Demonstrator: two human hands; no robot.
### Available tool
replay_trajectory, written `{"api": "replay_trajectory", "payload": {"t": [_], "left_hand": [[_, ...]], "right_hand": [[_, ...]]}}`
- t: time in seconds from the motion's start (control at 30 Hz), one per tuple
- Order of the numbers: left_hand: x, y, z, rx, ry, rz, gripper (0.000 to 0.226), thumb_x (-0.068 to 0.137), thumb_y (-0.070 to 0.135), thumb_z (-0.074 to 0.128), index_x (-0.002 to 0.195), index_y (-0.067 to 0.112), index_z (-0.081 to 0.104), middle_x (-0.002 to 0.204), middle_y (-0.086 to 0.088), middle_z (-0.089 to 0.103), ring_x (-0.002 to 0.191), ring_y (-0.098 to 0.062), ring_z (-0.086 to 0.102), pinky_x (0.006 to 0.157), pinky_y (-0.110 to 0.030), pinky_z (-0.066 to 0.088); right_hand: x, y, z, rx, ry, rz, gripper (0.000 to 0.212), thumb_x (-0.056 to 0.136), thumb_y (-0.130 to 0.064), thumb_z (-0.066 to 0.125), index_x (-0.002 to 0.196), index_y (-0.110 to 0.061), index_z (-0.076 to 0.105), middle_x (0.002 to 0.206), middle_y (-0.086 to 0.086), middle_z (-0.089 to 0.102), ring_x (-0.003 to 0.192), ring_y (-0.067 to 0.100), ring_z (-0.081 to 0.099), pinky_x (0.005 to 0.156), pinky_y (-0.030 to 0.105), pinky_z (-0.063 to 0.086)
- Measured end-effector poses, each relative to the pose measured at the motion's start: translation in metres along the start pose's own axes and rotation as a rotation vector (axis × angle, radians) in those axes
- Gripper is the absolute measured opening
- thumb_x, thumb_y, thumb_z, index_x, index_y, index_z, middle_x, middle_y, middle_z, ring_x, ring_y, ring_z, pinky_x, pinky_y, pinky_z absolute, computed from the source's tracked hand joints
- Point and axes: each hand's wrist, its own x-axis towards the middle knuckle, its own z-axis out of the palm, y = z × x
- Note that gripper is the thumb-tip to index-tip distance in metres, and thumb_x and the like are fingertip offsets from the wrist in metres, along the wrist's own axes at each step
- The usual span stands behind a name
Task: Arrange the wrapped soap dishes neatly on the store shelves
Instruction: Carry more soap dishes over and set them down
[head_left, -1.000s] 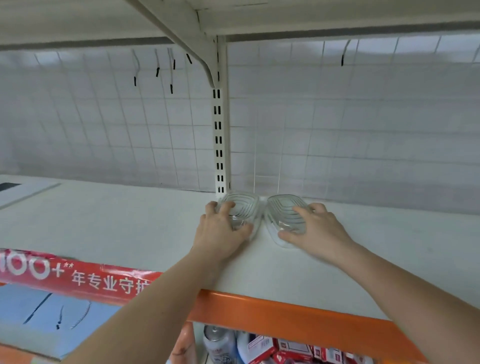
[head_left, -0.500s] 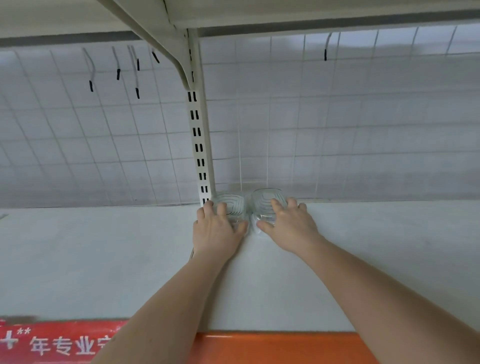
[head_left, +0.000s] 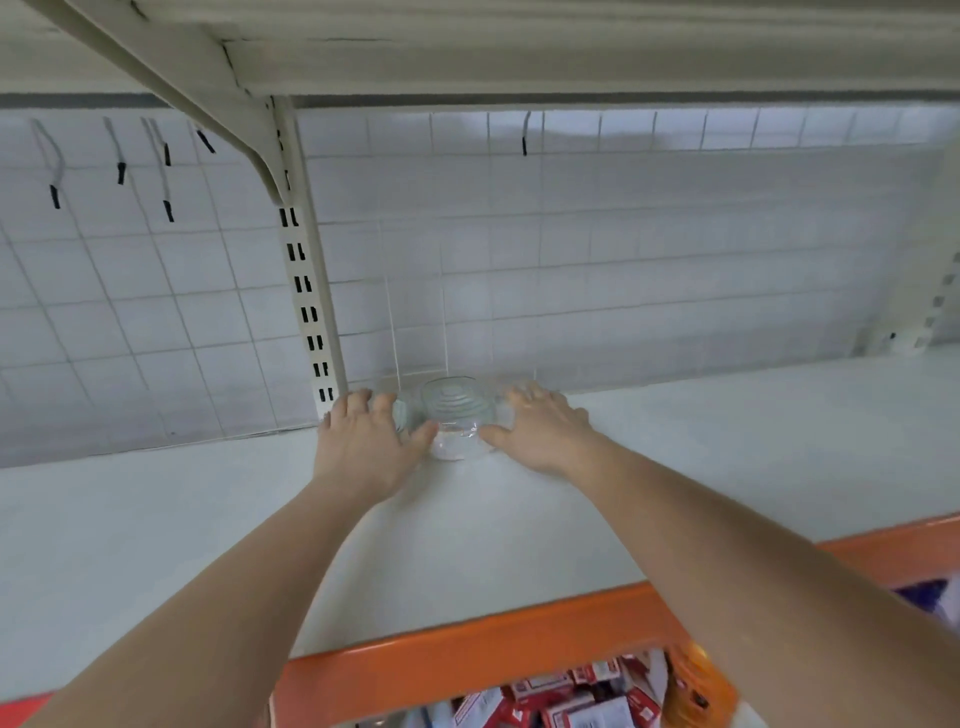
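Note:
Two clear ribbed soap dishes in transparent wrap stand side by side at the back of the white shelf (head_left: 156, 519), against the wire grid panel. The right dish (head_left: 457, 408) shows fully between my hands. Of the left dish (head_left: 404, 415) only an edge peeks out from under my fingers. My left hand (head_left: 366, 441) lies flat over that dish, its thumb touching the right one. To the right, my right hand (head_left: 540, 428) rests with spread fingers against the side of the right dish.
A slotted upright post (head_left: 309, 291) with a bracket stands just left of the dishes. The upper shelf (head_left: 571, 47) hangs low overhead. An orange front rail (head_left: 467, 660) edges the shelf, with red and white boxes (head_left: 561, 696) below.
Both hands have pushed the two dishes back to the wire panel. My right hand has slid off the top of the right dish to its side.

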Motion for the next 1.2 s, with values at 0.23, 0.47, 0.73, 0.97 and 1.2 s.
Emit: {"api": "replay_trajectory", "payload": {"t": [0.23,0.47,0.73,0.97,1.2], "left_hand": [[-0.024,0.075,-0.015,-0.053,-0.127,0.268,0.064,0.093,0.048,0.043,0.147,0.018,0.023,0.151,-0.007,0.025,0.137,-0.028,0.023,0.111,-0.036,0.022],[-0.062,0.178,-0.026,-0.153,-0.182,0.498,0.065,0.094,0.044,0.044,0.148,0.016,0.019,0.154,-0.008,0.019,0.139,-0.028,0.021,0.112,-0.037,0.02],[-0.116,0.315,-0.025,-0.202,-0.191,0.715,0.065,0.095,0.043,0.044,0.148,0.016,0.019,0.153,-0.009,0.021,0.139,-0.028,0.023,0.11,-0.034,0.023],[-0.167,0.463,-0.002,-0.258,-0.232,0.774,0.064,0.094,0.041,0.045,0.148,0.015,0.02,0.151,-0.009,0.023,0.136,-0.028,0.027,0.109,-0.035,0.026],[-0.202,0.601,0.021,-0.32,-0.261,0.838,0.062,0.095,0.041,0.045,0.147,0.016,0.022,0.15,-0.006,0.026,0.135,-0.025,0.029,0.107,-0.034,0.027]], "right_hand": [[-0.068,0.071,-0.055,-0.106,0.06,0.205,0.067,0.092,-0.047,0.046,0.147,-0.015,0.024,0.149,0.008,0.029,0.138,0.027,0.021,0.106,0.044,0.027],[-0.152,0.148,-0.106,-0.164,0.133,0.408,0.068,0.093,-0.043,0.046,0.148,-0.017,0.017,0.151,0.009,0.025,0.139,0.027,0.019,0.107,0.045,0.027],[-0.239,0.258,-0.15,-0.147,0.238,0.564,0.064,0.092,-0.04,0.048,0.146,-0.016,0.025,0.147,0.009,0.032,0.136,0.026,0.024,0.105,0.043,0.03],[-0.302,0.393,-0.184,-0.155,0.243,0.611,0.064,0.091,-0.039,0.048,0.146,-0.015,0.025,0.147,0.008,0.032,0.137,0.027,0.023,0.107,0.045,0.031],[-0.342,0.516,-0.222,-0.17,0.228,0.665,0.063,0.094,-0.04,0.045,0.147,-0.015,0.022,0.148,0.01,0.03,0.137,0.028,0.024,0.104,0.042,0.031]]}}
